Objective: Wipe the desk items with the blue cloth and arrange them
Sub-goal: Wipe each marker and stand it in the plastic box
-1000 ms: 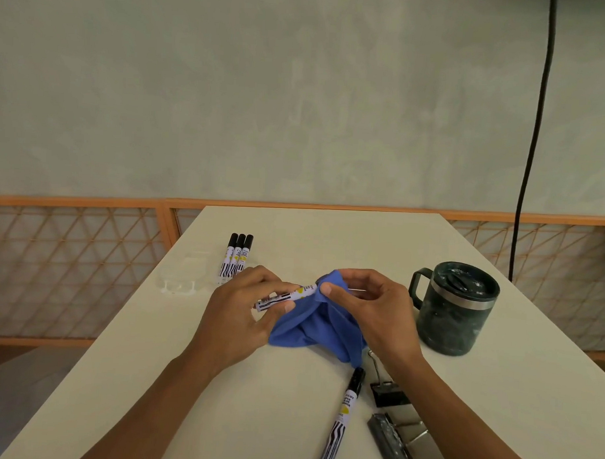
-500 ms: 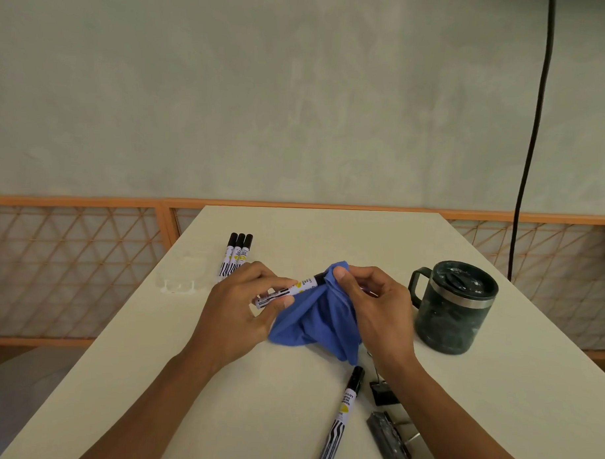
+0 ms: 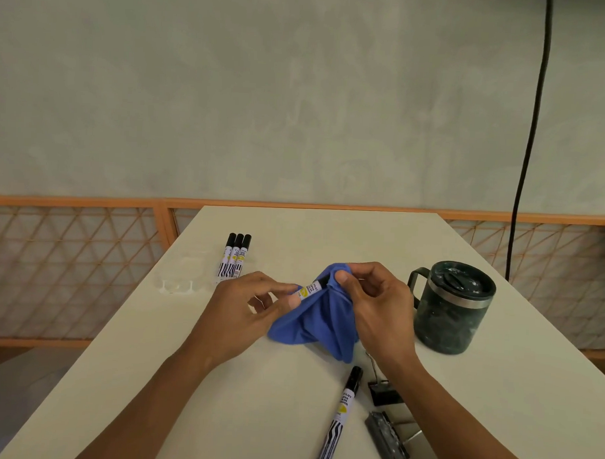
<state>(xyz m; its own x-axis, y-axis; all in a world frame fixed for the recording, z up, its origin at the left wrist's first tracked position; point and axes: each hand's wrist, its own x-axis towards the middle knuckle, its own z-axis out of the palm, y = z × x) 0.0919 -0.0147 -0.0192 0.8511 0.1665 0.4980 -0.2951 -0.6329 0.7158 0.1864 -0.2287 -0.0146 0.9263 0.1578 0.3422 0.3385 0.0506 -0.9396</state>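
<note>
A: Where is the left hand [image 3: 243,306]?
B: Over the table [image 3: 294,236], left of middle. The forearm comes in from the bottom edge and the back of the hand faces up. Thumb and forefinger pinch the white end of a marker [image 3: 309,289]; the other fingers curl loosely underneath and hold nothing

A: And the right hand [image 3: 377,307]?
B: It faces the left one, with the wrist bent so the knuckles turn toward the mug [image 3: 452,313]. Thumb and fingertips gather the cloth [image 3: 320,326] round the marker's black cap end and pinch it there

A: How does the marker lie?
B: It is off the table, bridging the two hands and slanting up to the right. Only a short stretch shows, with a yellow patch on the label, between the left fingertips and the fold of cloth

A: And the cloth itself?
B: It hangs from the right hand's pinch like a small tent. Its lower edge rests on the table between the two wrists

A: What else is on the table?
B: A row of markers [image 3: 233,257] lies far left, the three side by side and touching, caps pointing away. A loose marker [image 3: 339,414] lies near the front edge, cap toward the cloth, with two clips [image 3: 384,393] just right of it. The mug stands upright beside the right hand, lid on, handle toward the hand
</note>
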